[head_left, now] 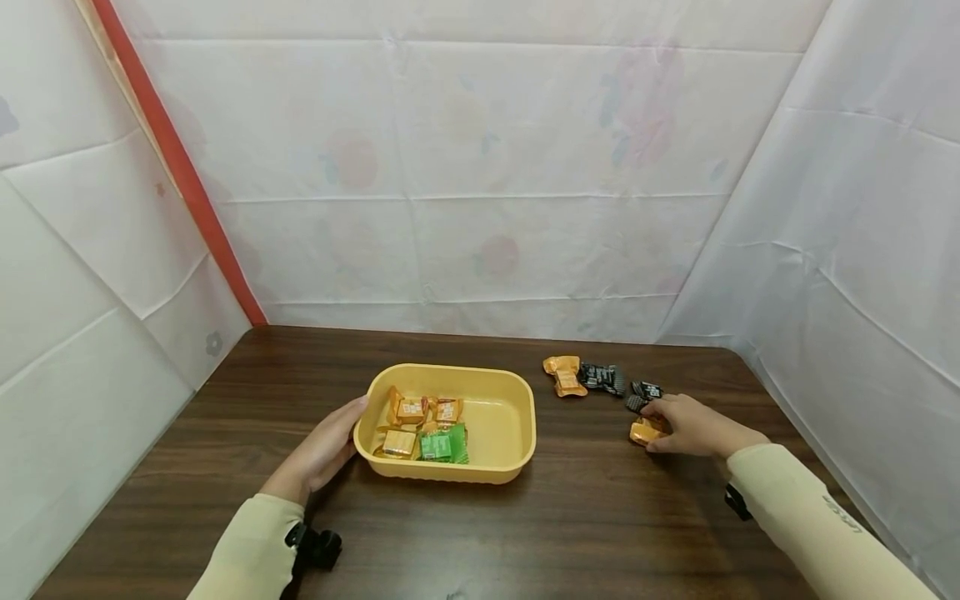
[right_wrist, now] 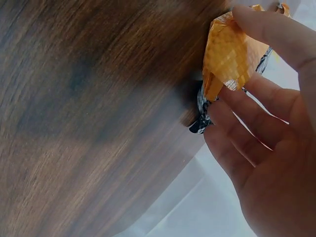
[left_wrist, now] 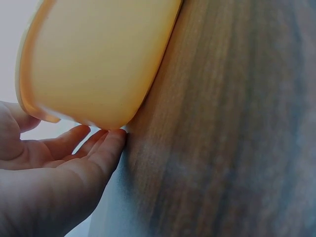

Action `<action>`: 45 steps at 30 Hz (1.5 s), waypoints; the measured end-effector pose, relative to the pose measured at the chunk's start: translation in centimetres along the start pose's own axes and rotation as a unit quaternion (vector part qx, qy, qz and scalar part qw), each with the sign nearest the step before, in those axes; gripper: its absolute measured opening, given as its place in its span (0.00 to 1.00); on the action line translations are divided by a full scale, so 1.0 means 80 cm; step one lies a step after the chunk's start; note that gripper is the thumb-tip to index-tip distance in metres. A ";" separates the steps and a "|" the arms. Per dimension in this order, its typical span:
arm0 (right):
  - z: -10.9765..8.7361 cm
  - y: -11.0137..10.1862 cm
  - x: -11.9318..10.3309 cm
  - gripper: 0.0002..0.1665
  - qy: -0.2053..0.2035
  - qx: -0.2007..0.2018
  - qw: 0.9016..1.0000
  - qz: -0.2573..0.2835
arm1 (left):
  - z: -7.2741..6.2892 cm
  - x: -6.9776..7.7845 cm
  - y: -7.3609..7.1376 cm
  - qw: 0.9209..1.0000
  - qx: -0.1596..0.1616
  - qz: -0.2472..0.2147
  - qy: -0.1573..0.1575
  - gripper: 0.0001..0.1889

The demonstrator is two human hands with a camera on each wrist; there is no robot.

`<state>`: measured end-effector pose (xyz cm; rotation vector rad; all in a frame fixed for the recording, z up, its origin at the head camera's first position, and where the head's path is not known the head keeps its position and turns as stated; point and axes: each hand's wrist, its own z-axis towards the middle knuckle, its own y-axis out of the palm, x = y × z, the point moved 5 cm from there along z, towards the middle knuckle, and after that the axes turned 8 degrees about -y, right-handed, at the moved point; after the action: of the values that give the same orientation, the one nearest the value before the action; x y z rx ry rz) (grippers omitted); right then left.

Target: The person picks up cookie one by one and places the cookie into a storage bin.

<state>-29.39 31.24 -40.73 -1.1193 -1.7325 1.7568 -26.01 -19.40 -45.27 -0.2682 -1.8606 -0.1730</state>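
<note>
My left hand (head_left: 326, 446) holds the left end of a yellow plastic basket (head_left: 495, 477). In the left wrist view, fingertips (left_wrist: 116, 136) meet the basket's wall (left_wrist: 103, 59) and one finger reaches its rim. Inside lie several orange-wrapped candies (head_left: 411, 411) and a green-wrapped candy (head_left: 437, 447), all toward the left. On the right, my right hand (head_left: 693, 427) pinches an orange-wrapped candy (right_wrist: 227, 52) between thumb and fingers, low over the table. Black-wrapped candy (head_left: 647, 389) lies just beyond those fingers, partly hidden in the right wrist view.
Between basket and right hand, farther back, another orange-wrapped candy (head_left: 566, 377) lies beside a black-wrapped one (head_left: 602, 378). All stand on a dark wooden table (head_left: 570, 533). White sheeting (head_left: 465, 167) rises behind and on both sides, with a red strip (head_left: 180, 167) at left.
</note>
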 end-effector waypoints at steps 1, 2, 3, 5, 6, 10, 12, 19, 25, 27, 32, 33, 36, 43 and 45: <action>0.000 0.000 0.000 0.30 0.002 -0.001 1.000 0.001 | 0.001 0.000 0.000 1.000 0.001 0.000 -0.001 0.37; 0.001 0.000 -0.001 0.30 0.003 -0.002 1.000 0.003 | 0.001 0.000 0.000 1.000 -0.002 0.004 0.001 0.37; 0.001 0.000 -0.001 0.30 0.004 -0.001 1.000 0.006 | 0.002 -0.001 0.000 1.000 -0.001 0.004 0.000 0.37; 0.002 0.000 -0.002 0.29 0.007 -0.001 1.000 0.015 | 0.002 -0.002 0.000 1.000 0.003 0.003 -0.003 0.38; 0.002 -0.001 -0.002 0.29 0.008 -0.001 1.000 0.021 | 0.002 -0.002 -0.001 1.000 0.003 0.003 -0.003 0.38; 0.003 0.001 -0.003 0.29 0.010 0.004 0.999 0.034 | 0.003 -0.001 -0.002 1.000 0.005 -0.001 -0.004 0.38; 0.005 0.003 -0.002 0.28 0.009 0.005 0.999 0.036 | 0.003 -0.001 -0.002 1.000 0.006 -0.001 -0.004 0.38; 0.009 0.007 0.001 0.26 0.013 0.003 0.999 0.033 | 0.005 -0.001 -0.002 1.000 0.006 -0.004 -0.005 0.37; 0.012 0.011 0.000 0.27 0.012 -0.003 0.999 0.041 | 0.005 -0.003 -0.001 1.000 0.003 -0.001 -0.003 0.38; 0.013 0.011 -0.002 0.26 0.010 -0.004 0.999 0.045 | 0.005 -0.003 -0.001 1.000 0.003 -0.001 -0.002 0.38; 0.015 0.010 -0.012 0.25 0.003 -0.001 0.999 0.047 | 0.004 -0.002 -0.001 1.000 0.001 -0.004 -0.001 0.37; 0.015 0.009 -0.014 0.25 0.001 0.000 0.999 0.046 | 0.003 -0.002 -0.001 1.000 0.002 -0.004 -0.001 0.37; 0.016 0.006 -0.019 0.25 -0.008 0.005 0.999 0.043 | 0.003 -0.001 -0.002 1.000 0.003 -0.003 -0.001 0.37; 0.019 -0.004 -0.032 0.22 -0.023 0.035 0.999 0.030 | 0.002 -0.001 -0.002 1.000 0.005 -0.006 -0.003 0.38; 0.019 -0.006 -0.036 0.21 -0.022 0.045 0.998 0.027 | 0.003 -0.001 -0.002 1.000 0.006 -0.004 -0.004 0.37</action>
<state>-28.99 28.13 -39.70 -1.1061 -1.6456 1.8857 -26.22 -19.48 -45.38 -0.2542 -1.8695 -0.1673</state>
